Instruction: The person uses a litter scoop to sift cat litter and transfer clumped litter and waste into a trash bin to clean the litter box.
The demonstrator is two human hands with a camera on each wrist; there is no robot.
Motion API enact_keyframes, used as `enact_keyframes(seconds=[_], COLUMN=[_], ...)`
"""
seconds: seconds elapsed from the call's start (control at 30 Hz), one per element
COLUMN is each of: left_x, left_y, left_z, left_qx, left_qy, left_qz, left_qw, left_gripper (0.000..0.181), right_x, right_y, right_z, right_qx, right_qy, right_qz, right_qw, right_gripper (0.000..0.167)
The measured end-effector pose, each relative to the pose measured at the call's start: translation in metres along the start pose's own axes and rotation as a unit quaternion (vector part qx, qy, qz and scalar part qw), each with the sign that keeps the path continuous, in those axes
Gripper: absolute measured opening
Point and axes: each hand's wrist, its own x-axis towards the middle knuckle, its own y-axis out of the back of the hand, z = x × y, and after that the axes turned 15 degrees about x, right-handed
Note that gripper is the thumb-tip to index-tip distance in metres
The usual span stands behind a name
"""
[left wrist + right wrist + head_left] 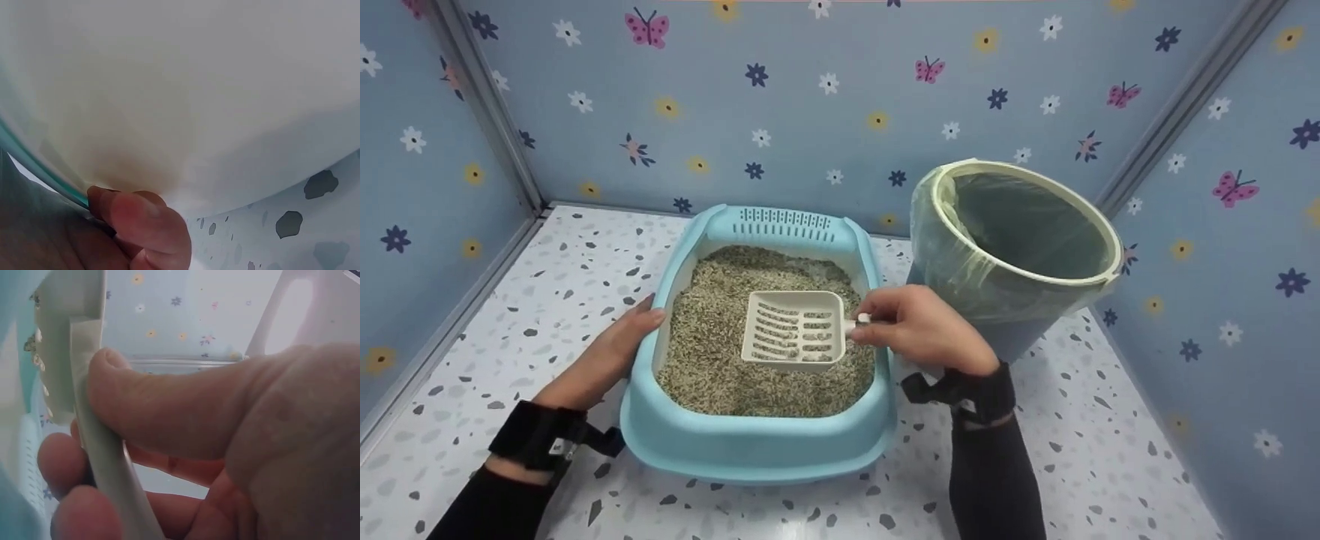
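A blue litter box (757, 450) filled with grey-brown litter (712, 330) stands on the floor. My right hand (926, 326) holds a cream slotted litter scoop (795, 328) by its handle, the scoop's head above the litter. In the right wrist view my thumb presses the handle (107, 455) from one side and the fingers curl round the other. My left hand (622, 337) grips the box's left rim, thumb on top. Curled fingers (149, 225) show against the pale box wall (225, 101) in the left wrist view. A few granules cling to the scoop's slots.
A trash bin (990, 292) lined with a thin, translucent yellowish bag stands right of the box, close to my right forearm. Blue panels (810, 97) with flowers and butterflies enclose the back and both sides. The floor (1080, 450) is white with grey speckles.
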Motion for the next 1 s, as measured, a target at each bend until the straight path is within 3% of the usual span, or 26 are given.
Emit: enact_keyframes(seconds=[0.2,0.7,1.0], left_x=[0.0011,-0.0004,-0.0010], left_y=[0.0017,0.0008,-0.0025], left_z=[0.0012,-0.0005,-0.0041], left_qx=[-0.007,-0.005,0.002], left_qy=[-0.009,-0.010,-0.002], left_qz=[0.002,0.001,0.009], left_qw=[0.9999,0.9999,1.0000], left_gripper=[0.071,0.072,0.074], right_x=[-0.0051,-0.0031,-0.0013], right_y=[0.0051,0.0061,0.0035], right_z=[-0.0017,0.0016,0.0059], right_qx=[0.007,-0.006,0.005], right_qy=[-0.017,0.001,-0.009], right_qz=[0.009,0.014,0.018], right_qw=[0.9998,0.9999,0.9998], right_gripper=[0.009,0.008,0.009])
